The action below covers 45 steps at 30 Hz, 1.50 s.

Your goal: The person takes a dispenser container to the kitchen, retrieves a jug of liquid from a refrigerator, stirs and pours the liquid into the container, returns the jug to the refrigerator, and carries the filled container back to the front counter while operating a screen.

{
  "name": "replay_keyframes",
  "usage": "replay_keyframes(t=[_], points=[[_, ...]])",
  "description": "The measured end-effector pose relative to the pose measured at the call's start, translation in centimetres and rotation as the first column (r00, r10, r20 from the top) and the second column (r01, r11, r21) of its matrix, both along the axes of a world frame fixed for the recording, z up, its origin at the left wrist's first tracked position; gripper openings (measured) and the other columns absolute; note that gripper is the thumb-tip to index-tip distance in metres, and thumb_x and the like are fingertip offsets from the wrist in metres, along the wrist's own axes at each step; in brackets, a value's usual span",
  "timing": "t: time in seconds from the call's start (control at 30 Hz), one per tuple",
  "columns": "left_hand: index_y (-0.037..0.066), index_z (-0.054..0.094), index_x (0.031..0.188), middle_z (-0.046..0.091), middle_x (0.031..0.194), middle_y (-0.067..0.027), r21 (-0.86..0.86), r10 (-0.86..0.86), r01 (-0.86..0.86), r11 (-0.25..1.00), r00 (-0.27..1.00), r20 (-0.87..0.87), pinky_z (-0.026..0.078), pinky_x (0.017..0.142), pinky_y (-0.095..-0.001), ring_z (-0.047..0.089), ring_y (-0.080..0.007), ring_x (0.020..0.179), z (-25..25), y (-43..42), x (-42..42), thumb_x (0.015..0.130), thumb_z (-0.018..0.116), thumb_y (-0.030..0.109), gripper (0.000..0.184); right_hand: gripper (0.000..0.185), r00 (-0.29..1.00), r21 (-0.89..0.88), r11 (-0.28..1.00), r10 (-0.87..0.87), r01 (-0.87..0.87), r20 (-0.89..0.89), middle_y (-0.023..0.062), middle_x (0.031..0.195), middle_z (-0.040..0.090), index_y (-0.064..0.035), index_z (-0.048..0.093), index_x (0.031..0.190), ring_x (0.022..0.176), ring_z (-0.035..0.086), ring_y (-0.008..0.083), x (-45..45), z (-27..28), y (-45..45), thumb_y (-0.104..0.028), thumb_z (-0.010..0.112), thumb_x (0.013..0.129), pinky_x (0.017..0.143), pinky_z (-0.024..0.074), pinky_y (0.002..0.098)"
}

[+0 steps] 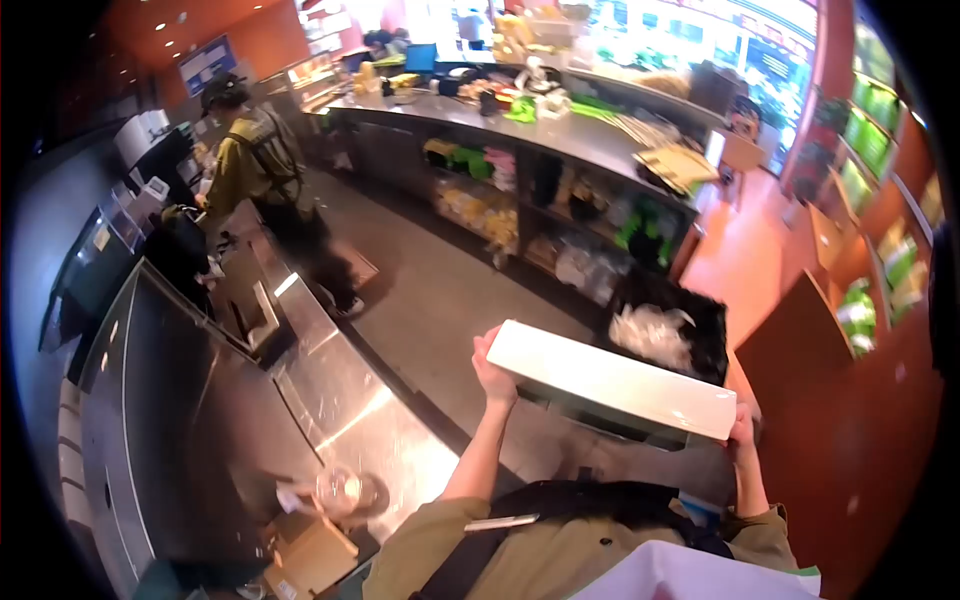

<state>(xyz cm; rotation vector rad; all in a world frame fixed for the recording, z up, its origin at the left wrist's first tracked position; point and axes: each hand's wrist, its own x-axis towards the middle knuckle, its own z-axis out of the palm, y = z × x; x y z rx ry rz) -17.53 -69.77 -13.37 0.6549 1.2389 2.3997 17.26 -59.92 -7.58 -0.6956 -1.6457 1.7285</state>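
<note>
A long white rectangular object (612, 380), like a box or a bin with a glossy face, is held out in front of my body, its right end tilted lower in the view. My left hand (493, 368) is closed around its left end. At the opposite end, my right hand (741, 430) grips the lower right corner. A dark strip shows below the white face; whether it belongs to the same object I cannot tell. Most of the fingers are hidden behind the ends.
A co-worker (252, 160) stands at the left counter. A steel counter (350, 410) with a cardboard box (312, 556) runs on my left. Ahead are a long counter with stocked shelves (470, 190) and a black crate (708, 350) holding white material. A brown panel (800, 340) stands right.
</note>
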Motion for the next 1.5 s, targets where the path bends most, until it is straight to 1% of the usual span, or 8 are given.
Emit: replay_keyframes(t=[0.43, 0.47, 0.67, 0.97, 1.03, 1.13, 1.23, 1.5], points=[[-0.004, 0.055, 0.086, 0.056, 0.075, -0.0034, 0.011, 0.313, -0.313, 0.950, 0.949, 0.037, 0.038, 0.068, -0.0260, 0.049, -0.0118, 0.072, 1.3, 24.2, -41.7, 0.088, 0.023, 0.038, 0.053, 0.021, 0.959, -0.032, 0.969, 0.238, -0.246, -0.152, -0.0048, 0.042, 0.037, -0.0012, 0.051, 0.052, 0.035, 0.027, 0.0028, -45.2, -1.7, 33.6, -0.013, 0.045, 0.068, 0.034, 0.0172, 0.0190], [-0.004, 0.056, 0.085, 0.056, 0.075, -0.0031, -0.071, 0.454, -0.474, 0.877, 0.869, -0.195, 0.038, 0.068, -0.0255, 0.049, -0.0112, 0.072, 1.3, 26.0, -45.3, 0.088, 0.024, 0.038, 0.053, 0.024, 0.985, -0.025, 0.989, 0.145, -0.147, -0.090, -0.0044, 0.040, 0.035, -0.0052, 0.044, 0.045, 0.035, 0.027, 0.0024, -49.1, 0.3, 33.9, -0.015, 0.043, 0.066, 0.034, 0.0169, 0.0181], [0.003, 0.055, 0.082, 0.055, 0.078, -0.0027, 0.071, 0.262, -0.278, 0.958, 0.949, 0.177, 0.037, 0.073, -0.0245, 0.050, -0.0130, 0.076, 1.1, 38.0, -67.3, 0.087, 0.026, 0.045, 0.051, 0.027, 0.976, 0.095, 0.977, 0.200, -0.191, -0.090, -0.0032, 0.049, 0.046, 0.0037, 0.057, 0.061, 0.044, 0.037, 0.0031, -70.0, -2.1, 44.2, -0.020, 0.047, 0.068, 0.040, 0.0257, 0.0181], [-0.001, 0.043, 0.114, 0.049, 0.112, -0.0094, -0.107, 0.041, -0.058, 0.993, 0.987, -0.156, 0.028, 0.092, -0.0311, 0.042, -0.0200, 0.105, 6.2, 47.1, -97.4, 0.072, 0.015, 0.071, 0.088, 0.032, 0.948, 0.002, 0.969, 0.240, -0.245, -0.211, -0.0047, 0.046, 0.041, -0.0029, 0.050, 0.052, 0.042, 0.034, 0.0043, -105.8, -0.3, 61.3, -0.030, 0.053, 0.069, 0.040, 0.0235, 0.0193], [0.001, 0.041, 0.115, 0.050, 0.108, -0.0072, -0.188, -0.067, 0.034, 0.981, 0.983, -0.170, 0.033, 0.089, -0.0301, 0.045, -0.0183, 0.102, 6.6, 48.5, -104.6, 0.080, 0.046, 0.044, 0.056, 0.030, 0.957, -0.147, 0.980, 0.089, -0.134, -0.276, -0.0054, 0.046, 0.042, -0.0037, 0.055, 0.055, 0.041, 0.032, 0.0034, -114.9, -2.5, 66.0, -0.031, 0.054, 0.068, 0.040, 0.0215, 0.0191], [0.000, 0.043, 0.110, 0.052, 0.102, -0.0056, -0.380, -0.220, 0.063, 0.923, 0.895, -0.387, 0.039, 0.081, -0.0295, 0.048, -0.0159, 0.094, 6.1, 48.7, -115.5, 0.062, 0.073, 0.026, 0.062, 0.033, 0.924, 0.112, 0.959, 0.282, -0.261, -0.260, -0.0065, 0.049, 0.044, -0.0037, 0.059, 0.062, 0.042, 0.031, 0.0023, -127.9, -0.4, 72.4, -0.035, 0.051, 0.069, 0.039, 0.0190, 0.0188], [0.001, 0.044, 0.108, 0.053, 0.098, -0.0042, -0.168, -0.100, 0.053, 0.984, 0.953, -0.285, 0.042, 0.077, -0.0271, 0.050, -0.0135, 0.090, 5.8, 51.8, -125.4, 0.054, 0.075, 0.005, 0.062, 0.040, 0.926, 0.169, 0.945, 0.314, -0.282, -0.208, -0.0046, 0.054, 0.048, 0.0002, 0.060, 0.069, 0.046, 0.036, 0.0026, -140.1, 0.8, 76.6, -0.037, 0.045, 0.073, 0.040, 0.0234, 0.0190], [0.002, 0.046, 0.101, 0.053, 0.094, -0.0043, -0.227, 0.056, -0.157, 0.961, 0.916, -0.397, 0.041, 0.077, -0.0280, 0.051, -0.0155, 0.087, 4.5, 62.3, -153.4, 0.057, 0.072, 0.006, 0.052, 0.036, 0.953, 0.282, 0.959, 0.104, -0.020, -0.286, -0.0027, 0.053, 0.051, 0.0002, 0.062, 0.074, 0.041, 0.040, 0.0031, -172.8, -1.5, 87.5, -0.028, 0.041, 0.082, 0.036, 0.0282, 0.0183]])
